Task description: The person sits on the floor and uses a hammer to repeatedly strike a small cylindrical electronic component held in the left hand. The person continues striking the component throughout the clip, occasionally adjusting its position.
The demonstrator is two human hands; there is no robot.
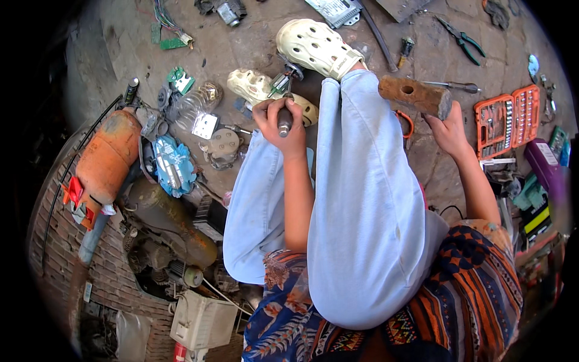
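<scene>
My left hand (276, 122) grips the dark handle of a chisel-like tool (284, 125). Its far end meets a small metal assembly with green on it (280, 82), between my two cream clogs (310, 48), one stretched higher than the other. My right hand (447, 127) is closed on a hammer, whose rusty head (410, 92) is raised to the right of my knee; its handle is mostly hidden by the head and my hand. My legs in light blue jeans lie between the two hands.
At left are an orange cylinder (108, 157), an olive cylinder (172, 223), a blue pack (172, 163), plastic bottle and loose parts. At right lie an open orange socket set (525, 117), pliers (463, 41), a screwdriver (464, 86) and a purple case (546, 166). Circuit boards lie along the top.
</scene>
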